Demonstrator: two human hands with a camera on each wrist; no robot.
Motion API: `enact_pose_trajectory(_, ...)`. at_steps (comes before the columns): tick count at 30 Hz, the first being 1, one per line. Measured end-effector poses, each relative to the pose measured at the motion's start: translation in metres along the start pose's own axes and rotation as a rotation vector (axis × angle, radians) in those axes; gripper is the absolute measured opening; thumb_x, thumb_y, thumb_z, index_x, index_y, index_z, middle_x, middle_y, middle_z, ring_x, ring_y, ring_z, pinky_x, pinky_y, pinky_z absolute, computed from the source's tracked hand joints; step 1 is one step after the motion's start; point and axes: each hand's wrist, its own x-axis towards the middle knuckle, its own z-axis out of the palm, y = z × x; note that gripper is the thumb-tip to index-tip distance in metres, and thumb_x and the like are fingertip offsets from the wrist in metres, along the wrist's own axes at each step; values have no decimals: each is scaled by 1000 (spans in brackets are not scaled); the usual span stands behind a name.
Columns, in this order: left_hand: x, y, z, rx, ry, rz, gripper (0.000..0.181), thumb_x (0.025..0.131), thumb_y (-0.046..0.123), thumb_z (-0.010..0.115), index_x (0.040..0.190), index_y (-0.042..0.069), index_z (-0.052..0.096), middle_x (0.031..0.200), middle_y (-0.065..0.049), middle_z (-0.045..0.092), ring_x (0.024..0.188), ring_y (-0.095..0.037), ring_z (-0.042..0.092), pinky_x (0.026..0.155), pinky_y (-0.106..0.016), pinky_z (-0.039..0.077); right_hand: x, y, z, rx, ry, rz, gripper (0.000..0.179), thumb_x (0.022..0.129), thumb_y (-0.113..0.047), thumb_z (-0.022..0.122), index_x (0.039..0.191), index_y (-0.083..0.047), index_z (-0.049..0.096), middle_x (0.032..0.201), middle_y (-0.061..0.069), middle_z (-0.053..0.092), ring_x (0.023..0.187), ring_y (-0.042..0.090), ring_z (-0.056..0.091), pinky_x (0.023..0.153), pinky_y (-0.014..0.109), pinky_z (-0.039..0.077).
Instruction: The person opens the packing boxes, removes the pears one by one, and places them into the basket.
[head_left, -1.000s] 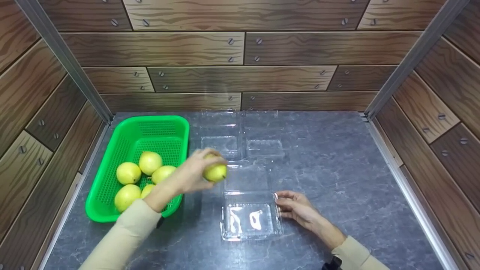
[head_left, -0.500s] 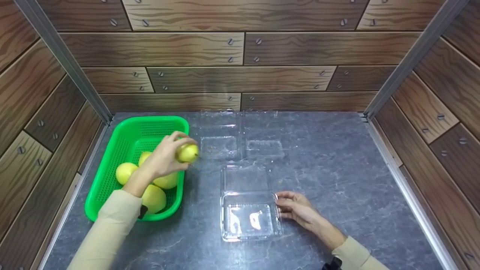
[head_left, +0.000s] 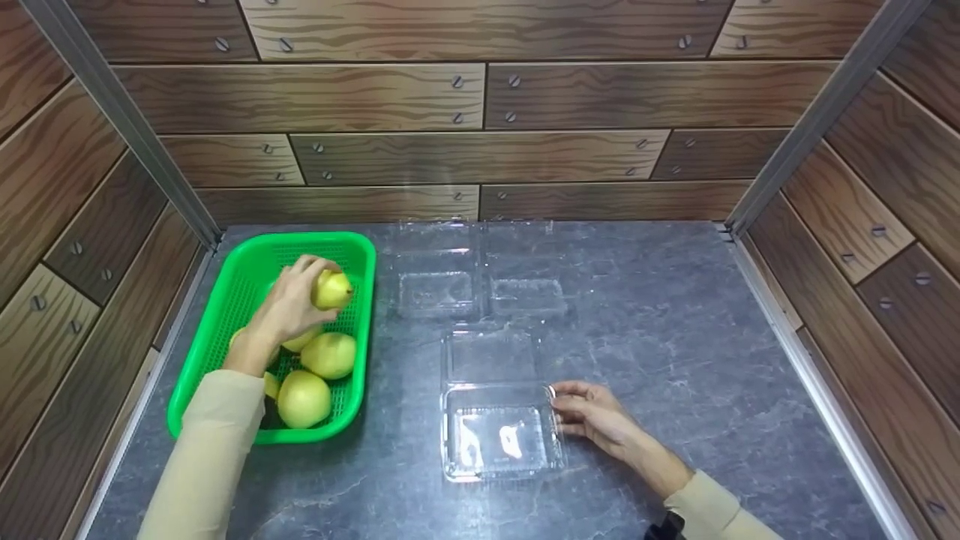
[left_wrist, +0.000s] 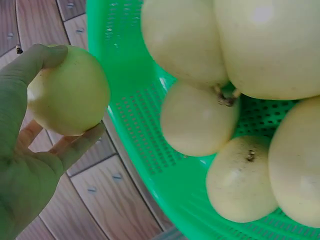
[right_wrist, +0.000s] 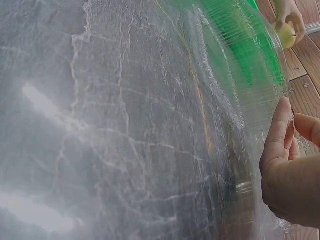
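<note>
A yellow pear [head_left: 332, 290] is in my left hand [head_left: 291, 304], held over the far part of a green plastic basket [head_left: 367, 322]. In the left wrist view the thumb and fingers grip that pear [left_wrist: 72, 92] from opposite sides. Several more pears [head_left: 304, 399] lie in the near half of the basket, partly hidden by my forearm. At the centre front, a clear plastic clamshell box [head_left: 499, 442] lies unfolded with its lid half away from me. My right hand [head_left: 604, 420] pinches the right rim of its near half between thumb and fingers.
Two more clear clamshell boxes, a left one [head_left: 436, 289] and a right one [head_left: 527, 294], stand unfolded side by side behind the front one. Wood-patterned walls [head_left: 480, 97] with metal corner posts enclose the grey marbled tabletop [head_left: 667, 315].
My left hand has carried the pear left and away, from near the front clamshell box to over the basket. Pears in the basket have shifted. My right hand keeps its place.
</note>
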Motion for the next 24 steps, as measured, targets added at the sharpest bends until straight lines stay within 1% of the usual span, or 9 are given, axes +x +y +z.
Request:
enact_pose_trajectory(7, -1, -13, 8, 21, -58, -46, 59, 84, 7, 86, 136, 7, 59, 144, -27, 53, 124, -54, 54, 102, -69, 48, 1, 0, 0, -6, 13, 5, 25, 95, -3, 69, 120, -5, 64, 99, 1, 76, 82, 12, 72, 75, 26, 66)
enact_pose_trajectory(13, 0, -21, 21, 18, -114, -101, 59, 86, 7, 83, 139, 9, 56, 148, -26, 50, 125, -53, 52, 100, -68, 51, 1, 1, 1, -15, 18, 10, 24, 96, -2, 68, 119, -5, 65, 100, 2, 75, 85, 14, 73, 78, 28, 67)
enact_pose_trajectory(17, 3, -24, 30, 28, -140, -123, 60, 87, 7, 81, 141, 10, 55, 150, -25, 49, 127, -52, 51, 100, -67, 52, -1, 0, 1, -14, 10, 5, 26, 96, -3, 69, 122, -4, 63, 100, 2, 76, 86, 14, 73, 79, 28, 67)
enact_pose_trajectory(21, 7, -24, 37, 32, -153, -126, 60, 87, 7, 80, 142, 9, 55, 151, -25, 48, 130, -53, 51, 100, -69, 53, -3, -1, 1, -12, 2, 1, 28, 97, -4, 69, 124, -3, 63, 99, 0, 76, 86, 13, 73, 79, 28, 66)
enact_pose_trajectory(24, 10, -26, 41, 34, -156, -114, 60, 87, 6, 78, 142, 8, 54, 150, -27, 48, 131, -55, 51, 101, -71, 52, -3, -1, 2, -11, 4, 3, 28, 98, -3, 67, 125, -2, 63, 99, 0, 76, 85, 12, 72, 78, 28, 66)
